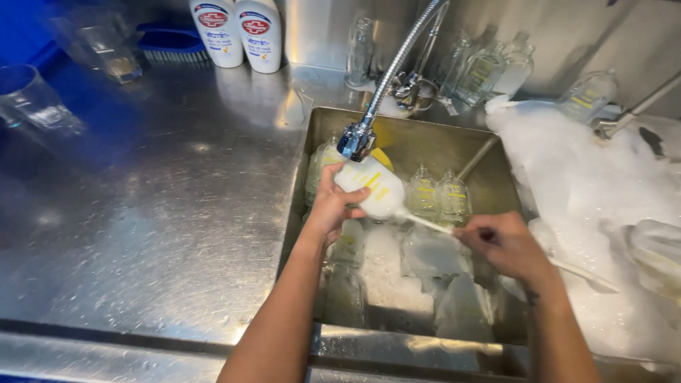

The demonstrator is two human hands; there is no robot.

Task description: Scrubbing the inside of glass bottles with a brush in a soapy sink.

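Foam-filled bottle (369, 186) in left hand (331, 209); right hand (507, 245) holds brush handle (433, 223).

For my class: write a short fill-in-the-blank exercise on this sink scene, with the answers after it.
1. The left hand holds a soapy glass ____.
2. The right hand grips the handle of a thin ____ pushed into the bottle.
3. More bottles lie in the steel ____ below the faucet.
4. Two white soap dispensers stand on the ____.

Answers: bottle; brush; sink; counter
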